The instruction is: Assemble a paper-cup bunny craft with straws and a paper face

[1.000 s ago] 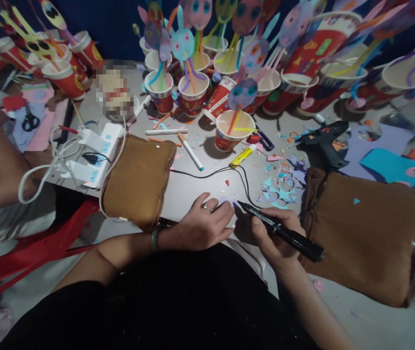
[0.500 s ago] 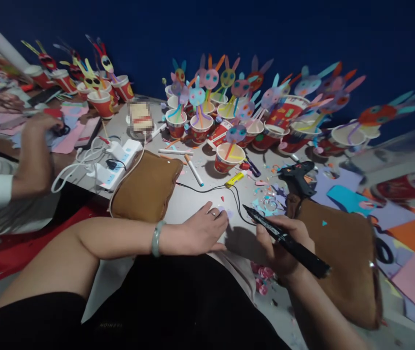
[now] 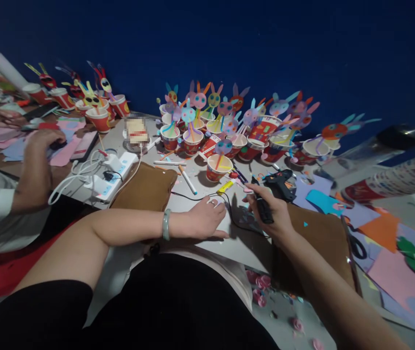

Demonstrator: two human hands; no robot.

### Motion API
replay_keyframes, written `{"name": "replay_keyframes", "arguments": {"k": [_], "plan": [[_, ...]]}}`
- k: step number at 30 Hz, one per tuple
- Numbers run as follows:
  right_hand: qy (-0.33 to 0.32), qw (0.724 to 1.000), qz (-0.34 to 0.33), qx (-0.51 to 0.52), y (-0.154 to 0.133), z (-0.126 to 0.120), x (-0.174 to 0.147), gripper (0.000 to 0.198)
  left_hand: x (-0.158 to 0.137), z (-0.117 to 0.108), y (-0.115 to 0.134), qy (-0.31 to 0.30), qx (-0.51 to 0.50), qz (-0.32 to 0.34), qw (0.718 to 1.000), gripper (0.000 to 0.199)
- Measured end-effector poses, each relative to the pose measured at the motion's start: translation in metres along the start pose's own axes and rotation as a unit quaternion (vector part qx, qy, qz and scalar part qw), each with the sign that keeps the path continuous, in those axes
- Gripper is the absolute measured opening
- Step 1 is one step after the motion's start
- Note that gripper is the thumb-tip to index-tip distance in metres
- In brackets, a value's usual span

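Note:
A black marker pen point(image 3: 265, 210) is gripped by my right hand point(image 3: 275, 214), its end pointing up and away over the table. My left hand point(image 3: 207, 218) lies on the white tabletop, palm down, with its thumb apart and fingers lightly bent. A small lilac paper piece point(image 3: 222, 204) shows at its fingertips, partly covered. Just beyond the hands are a short yellow object point(image 3: 225, 186), a thin black cable point(image 3: 229, 210) and a red paper cup point(image 3: 217, 171) with a paper rabbit head standing in it.
Decorated rabbit cups point(image 3: 193, 143) crowd the back. A black glue gun point(image 3: 281, 184), brown cushions point(image 3: 138, 189), a white power strip point(image 3: 117, 179), coloured paper point(image 3: 382, 228) and stacked cups point(image 3: 393, 182) surround the hands. Another person's arm point(image 3: 36, 170) is at the left.
My right hand, with the marker, has moved up and forward, and the marker has turned to point away. My left hand stays on the table. The camera view has shifted slightly.

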State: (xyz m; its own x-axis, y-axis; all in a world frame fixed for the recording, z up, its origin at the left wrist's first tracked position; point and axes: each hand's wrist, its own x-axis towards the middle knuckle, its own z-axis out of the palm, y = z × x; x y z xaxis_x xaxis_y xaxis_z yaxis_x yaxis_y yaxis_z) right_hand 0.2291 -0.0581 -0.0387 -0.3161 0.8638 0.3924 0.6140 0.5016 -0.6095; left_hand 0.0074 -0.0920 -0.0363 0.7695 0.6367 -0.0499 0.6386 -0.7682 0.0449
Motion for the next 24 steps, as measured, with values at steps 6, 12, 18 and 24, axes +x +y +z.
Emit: {"name": "replay_keyframes", "arguments": {"k": [6,12,18,24], "plan": [[-0.071,0.997,-0.007,0.021,0.023,0.007,0.029,0.040,0.012,-0.026,-0.029,0.046,-0.046,0.001,0.998,0.032],[-0.071,0.994,-0.008,0.085,0.034,0.031,0.045,0.044,0.027,-0.043,-0.069,0.147,-0.025,-0.138,0.979,0.025],[-0.098,0.994,-0.049,0.003,0.048,0.045,0.052,0.041,0.033,-0.032,-0.081,0.109,-0.035,-0.168,0.979,0.030],[-0.113,0.991,-0.054,-0.039,0.057,0.040,0.059,0.040,0.033,-0.036,-0.088,0.073,-0.025,-0.191,0.979,0.033]]}}
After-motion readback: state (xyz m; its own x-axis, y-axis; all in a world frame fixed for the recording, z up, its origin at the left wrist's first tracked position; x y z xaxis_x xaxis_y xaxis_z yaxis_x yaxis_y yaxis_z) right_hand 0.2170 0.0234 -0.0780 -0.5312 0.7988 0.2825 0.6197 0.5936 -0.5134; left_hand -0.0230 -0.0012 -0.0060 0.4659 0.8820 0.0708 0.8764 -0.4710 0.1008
